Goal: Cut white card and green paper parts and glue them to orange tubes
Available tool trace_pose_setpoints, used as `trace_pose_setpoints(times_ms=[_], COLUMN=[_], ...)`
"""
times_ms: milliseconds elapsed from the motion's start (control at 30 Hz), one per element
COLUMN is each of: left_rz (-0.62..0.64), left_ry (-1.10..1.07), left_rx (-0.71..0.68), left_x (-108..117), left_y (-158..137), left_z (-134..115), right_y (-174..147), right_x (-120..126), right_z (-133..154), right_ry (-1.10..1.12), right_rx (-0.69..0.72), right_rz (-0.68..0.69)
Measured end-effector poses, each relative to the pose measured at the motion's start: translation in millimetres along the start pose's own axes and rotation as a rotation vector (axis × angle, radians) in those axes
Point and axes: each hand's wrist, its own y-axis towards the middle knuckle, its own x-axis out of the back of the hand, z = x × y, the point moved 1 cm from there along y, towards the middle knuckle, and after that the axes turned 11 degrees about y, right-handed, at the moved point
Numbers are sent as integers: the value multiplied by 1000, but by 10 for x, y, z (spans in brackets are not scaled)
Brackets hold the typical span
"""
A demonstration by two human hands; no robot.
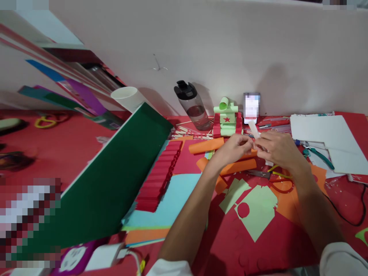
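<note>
My right hand (274,149) is closed around a narrow white strip (253,129), whose upper end sticks out past the fingers. Close beside it, my left hand (234,148) has thumb and fingertips pinched together; what they hold, if anything, is too small to make out. Under and around the hands lie rolled orange paper tubes (238,166). Scissors (263,174) with yellow and red handles rest just below my right hand. Cut light green paper (260,214) lies nearer to me. Behind the hands stands a green and red paper tank model (227,119) with a red star.
A dark green board (115,180) leans at the left beside pleated red paper (161,172) and blue sheets (181,195). A water bottle (195,109) and a lit phone (251,108) stand at the back. Pliers (319,155) lie by white boards (330,134) at right.
</note>
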Motion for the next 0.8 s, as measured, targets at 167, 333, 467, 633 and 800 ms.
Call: trace_pose_setpoints(times_ms=[167,333,467,633,800], left_rz=[207,64,30,47,12], left_ry=[35,-101,-254,-351,-259], left_rx=[6,-53,-85,-114,-74], left_x=[-79,-31,67,80,87], left_y=[-31,-20,-36,-54,-50], left_z=[-30,-62,-29,-15,-39], right_y=[-34,-103,-108,-98,-98], right_x=[32,171,213,170,126], right_z=[-118,-231,-225,-241,-289], right_ry=[-55,195,316,252,226], right_rx=[-68,-176,-183,-220,-268], right_rz=[-53,-133,-133,-67,0])
